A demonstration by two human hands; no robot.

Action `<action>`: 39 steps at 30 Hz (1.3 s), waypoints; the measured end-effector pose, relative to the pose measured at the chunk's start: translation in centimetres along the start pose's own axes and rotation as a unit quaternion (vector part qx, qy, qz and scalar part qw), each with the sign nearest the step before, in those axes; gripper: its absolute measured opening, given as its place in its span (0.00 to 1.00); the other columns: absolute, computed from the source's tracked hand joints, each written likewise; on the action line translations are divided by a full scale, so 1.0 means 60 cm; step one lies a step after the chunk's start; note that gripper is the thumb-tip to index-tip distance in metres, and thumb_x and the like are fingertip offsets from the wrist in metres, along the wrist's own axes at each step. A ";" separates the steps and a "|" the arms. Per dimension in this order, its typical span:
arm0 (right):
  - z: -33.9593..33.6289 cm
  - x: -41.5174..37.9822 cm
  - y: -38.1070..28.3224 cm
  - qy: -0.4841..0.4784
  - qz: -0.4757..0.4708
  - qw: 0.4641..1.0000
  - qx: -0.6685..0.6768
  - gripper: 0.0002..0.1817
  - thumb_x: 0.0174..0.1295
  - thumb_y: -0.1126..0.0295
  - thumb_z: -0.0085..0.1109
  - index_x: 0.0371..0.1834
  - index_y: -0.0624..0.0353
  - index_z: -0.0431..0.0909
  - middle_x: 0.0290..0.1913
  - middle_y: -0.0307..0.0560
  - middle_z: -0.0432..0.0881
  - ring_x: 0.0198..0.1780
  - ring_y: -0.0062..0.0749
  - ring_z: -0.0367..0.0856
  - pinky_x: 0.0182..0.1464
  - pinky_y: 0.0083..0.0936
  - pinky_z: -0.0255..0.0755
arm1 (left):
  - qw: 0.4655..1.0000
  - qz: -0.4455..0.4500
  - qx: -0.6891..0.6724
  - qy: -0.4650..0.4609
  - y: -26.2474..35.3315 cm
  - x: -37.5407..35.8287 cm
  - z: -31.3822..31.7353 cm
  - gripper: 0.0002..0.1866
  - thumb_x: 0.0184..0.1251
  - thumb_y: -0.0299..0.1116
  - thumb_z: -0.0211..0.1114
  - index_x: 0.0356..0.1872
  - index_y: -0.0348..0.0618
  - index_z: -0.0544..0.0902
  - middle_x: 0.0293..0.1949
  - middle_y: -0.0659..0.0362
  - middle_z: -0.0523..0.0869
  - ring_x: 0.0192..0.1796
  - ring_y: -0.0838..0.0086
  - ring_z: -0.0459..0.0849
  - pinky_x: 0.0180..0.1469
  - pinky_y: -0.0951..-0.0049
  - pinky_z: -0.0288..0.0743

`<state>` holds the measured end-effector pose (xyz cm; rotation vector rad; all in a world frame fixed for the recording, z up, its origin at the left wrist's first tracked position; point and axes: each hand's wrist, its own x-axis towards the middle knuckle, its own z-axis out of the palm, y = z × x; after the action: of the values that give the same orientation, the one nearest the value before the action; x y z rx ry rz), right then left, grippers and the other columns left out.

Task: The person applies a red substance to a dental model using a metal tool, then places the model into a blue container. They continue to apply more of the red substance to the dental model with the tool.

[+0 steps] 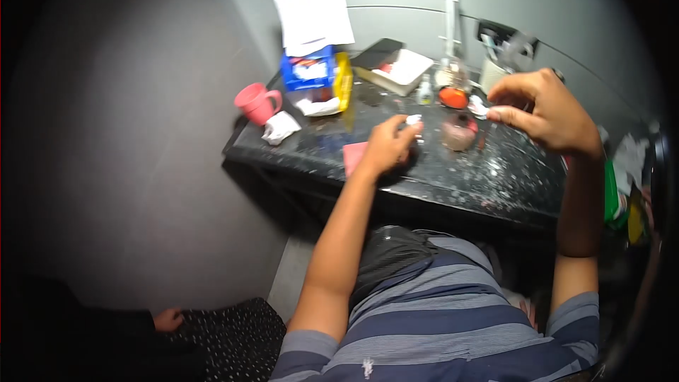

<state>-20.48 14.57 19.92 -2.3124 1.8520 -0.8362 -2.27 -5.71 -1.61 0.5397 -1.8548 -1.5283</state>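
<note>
My left hand (390, 145) is over the front of the black table, fingers curled and closed around a small white object (414, 119) that shows at the fingertips. Partly under that hand lies a flat pink piece (353, 158). Raised at the right, my right hand (548, 110) has thumb and fingers bent towards each other, with a small crumpled white piece (479, 107) at their tips. Between my hands stands a round see-through jar (460, 134) with something pinkish in it. Behind it is an orange-red round thing (453, 97).
A pink mug (258, 104) and crumpled white tissue (281, 128) stand at the table's left. Blue and yellow packs (309, 71), an open box (403, 71), a small bottle (424, 90) and a brush holder (493, 74) line the back. Another person's hand (168, 320) shows lower left.
</note>
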 end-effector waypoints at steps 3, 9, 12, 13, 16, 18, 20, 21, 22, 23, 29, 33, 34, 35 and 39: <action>-0.035 -0.051 0.118 0.008 0.135 0.991 0.002 0.11 0.64 0.67 0.69 0.40 0.66 0.84 0.25 0.45 0.84 0.25 0.21 0.81 0.26 0.21 0.71 | 0.998 -0.023 -0.051 -0.020 0.004 0.000 -0.008 0.22 0.76 0.43 0.64 0.57 0.34 0.80 0.28 0.57 0.86 0.18 0.82 0.76 0.19 0.80 0.66; 0.078 -0.119 0.279 0.041 0.155 0.979 0.126 0.11 0.52 0.77 0.74 0.39 0.65 0.87 0.37 0.49 0.89 0.42 0.35 0.87 0.47 0.30 0.79 | 0.992 -0.040 -0.086 -0.086 0.016 -0.002 -0.019 0.35 0.70 0.50 0.56 0.66 0.26 0.71 0.35 0.46 0.87 0.19 0.71 0.80 0.19 0.79 0.71; 0.134 -0.108 0.258 0.023 0.107 0.992 0.058 0.11 0.55 0.77 0.71 0.42 0.61 0.87 0.48 0.52 0.86 0.55 0.46 0.83 0.58 0.36 0.76 | 0.977 -0.026 -0.179 -0.114 0.017 -0.003 -0.016 0.39 0.69 0.52 0.53 0.69 0.24 0.68 0.36 0.46 0.86 0.21 0.70 0.80 0.21 0.76 0.72; 0.150 -0.107 0.250 0.023 0.109 0.991 0.072 0.11 0.55 0.77 0.71 0.42 0.61 0.87 0.48 0.52 0.86 0.55 0.46 0.83 0.58 0.36 0.76 | 0.976 -0.027 -0.182 -0.118 0.019 -0.005 -0.014 0.41 0.70 0.55 0.50 0.69 0.24 0.68 0.36 0.46 0.85 0.21 0.69 0.79 0.21 0.74 0.72; 0.166 -0.103 0.232 -0.038 0.152 0.988 -0.009 0.12 0.56 0.80 0.66 0.44 0.59 0.87 0.50 0.51 0.83 0.55 0.47 0.83 0.58 0.38 0.76 | 0.978 -0.053 -0.173 -0.103 0.019 -0.007 -0.021 0.40 0.72 0.55 0.48 0.70 0.26 0.67 0.36 0.44 0.86 0.21 0.68 0.80 0.21 0.73 0.71; 0.167 -0.095 0.231 -0.069 0.156 0.985 -0.039 0.15 0.55 0.82 0.61 0.44 0.59 0.87 0.49 0.50 0.82 0.55 0.47 0.83 0.57 0.39 0.77 | 0.979 -0.059 -0.174 -0.087 0.011 -0.009 -0.027 0.38 0.74 0.55 0.45 0.70 0.28 0.69 0.35 0.41 0.86 0.20 0.66 0.80 0.21 0.73 0.71; 0.181 -0.099 0.242 -0.006 0.108 0.994 -0.031 0.06 0.54 0.84 0.61 0.33 0.66 0.85 0.45 0.56 0.88 0.50 0.50 0.88 0.49 0.42 0.82 | 0.974 -0.071 -0.195 -0.087 0.008 -0.005 -0.028 0.35 0.77 0.55 0.43 0.68 0.30 0.71 0.35 0.37 0.86 0.20 0.62 0.81 0.21 0.70 0.72; 0.183 -0.098 0.243 -0.009 0.108 0.993 -0.051 0.06 0.54 0.83 0.60 0.34 0.65 0.85 0.45 0.56 0.87 0.49 0.50 0.88 0.49 0.42 0.82 | 0.975 -0.072 -0.190 -0.090 0.008 -0.005 -0.028 0.34 0.79 0.55 0.41 0.66 0.31 0.72 0.34 0.36 0.86 0.19 0.62 0.80 0.21 0.71 0.72; 0.184 -0.098 0.243 -0.013 0.107 0.992 -0.071 0.06 0.55 0.83 0.60 0.34 0.65 0.85 0.45 0.55 0.87 0.49 0.50 0.88 0.49 0.42 0.81 | 0.975 -0.069 -0.191 -0.086 0.007 -0.006 -0.028 0.34 0.79 0.55 0.41 0.66 0.31 0.72 0.34 0.36 0.86 0.19 0.62 0.80 0.21 0.71 0.72; 0.182 -0.097 0.241 -0.014 0.104 0.992 -0.074 0.06 0.55 0.83 0.60 0.34 0.65 0.85 0.45 0.55 0.87 0.49 0.50 0.88 0.49 0.42 0.81 | 0.977 -0.066 -0.187 -0.080 0.007 -0.006 -0.025 0.35 0.79 0.55 0.42 0.66 0.29 0.72 0.34 0.38 0.86 0.19 0.64 0.81 0.20 0.72 0.71; 0.184 -0.096 0.239 -0.043 0.130 0.989 -0.063 0.14 0.55 0.84 0.57 0.42 0.59 0.87 0.46 0.50 0.81 0.52 0.46 0.83 0.54 0.38 0.77 | 0.996 -0.052 -0.068 -0.028 0.022 -0.009 -0.007 0.34 0.81 0.56 0.45 0.61 0.28 0.76 0.27 0.46 0.87 0.17 0.73 0.79 0.18 0.79 0.66; 0.183 -0.100 0.234 -0.027 0.125 0.990 -0.055 0.12 0.57 0.83 0.59 0.41 0.58 0.87 0.46 0.50 0.82 0.50 0.46 0.84 0.52 0.38 0.77 | 0.998 -0.049 -0.033 -0.022 0.029 -0.010 -0.001 0.32 0.84 0.55 0.45 0.60 0.30 0.78 0.30 0.47 0.89 0.16 0.75 0.79 0.18 0.81 0.66; 0.184 -0.101 0.236 -0.017 0.123 0.990 -0.059 0.11 0.58 0.82 0.60 0.40 0.58 0.87 0.46 0.50 0.82 0.49 0.46 0.84 0.52 0.38 0.77 | 0.998 -0.048 -0.033 -0.019 0.029 -0.010 0.001 0.32 0.84 0.55 0.45 0.60 0.30 0.78 0.30 0.47 0.89 0.16 0.75 0.79 0.18 0.81 0.66; 0.186 -0.102 0.237 -0.018 0.121 0.991 -0.060 0.11 0.58 0.82 0.60 0.40 0.58 0.87 0.46 0.50 0.82 0.49 0.46 0.84 0.52 0.38 0.77 | 0.998 -0.049 -0.029 -0.010 0.033 -0.011 0.005 0.32 0.84 0.55 0.45 0.58 0.30 0.79 0.29 0.49 0.88 0.17 0.76 0.80 0.18 0.81 0.67; 0.186 -0.105 0.238 -0.011 0.134 0.989 -0.058 0.09 0.60 0.80 0.62 0.42 0.59 0.87 0.47 0.49 0.82 0.51 0.47 0.84 0.53 0.39 0.77 | 0.998 -0.050 0.022 0.012 0.022 -0.007 0.003 0.30 0.84 0.53 0.48 0.46 0.32 0.85 0.23 0.60 0.83 0.16 0.81 0.75 0.19 0.80 0.68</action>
<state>-28.96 13.32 2.77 -2.0556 2.1915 -0.6818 -1.96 -4.98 -0.43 0.6772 -1.8714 -1.5421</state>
